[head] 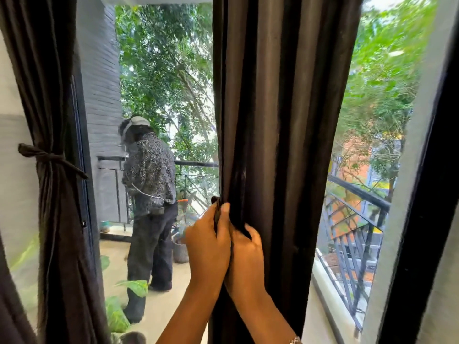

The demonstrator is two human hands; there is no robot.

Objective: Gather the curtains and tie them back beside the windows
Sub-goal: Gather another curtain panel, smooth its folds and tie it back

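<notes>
At centre frame, dark curtain (273,120): long axis vertical, 12 to 6 o'clock, bulk lying at 3 o'clock of both hands. Left hand (208,244) pinches its left edge under the thumb. Right hand (246,256), nearer the bulk, curls into a fold. No tie is on it yet.

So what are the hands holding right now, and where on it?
Both grip the middle curtain at its gathered left edge: left hand pinches the edge folds, right hand curls its fingers round folds beside it.
</notes>
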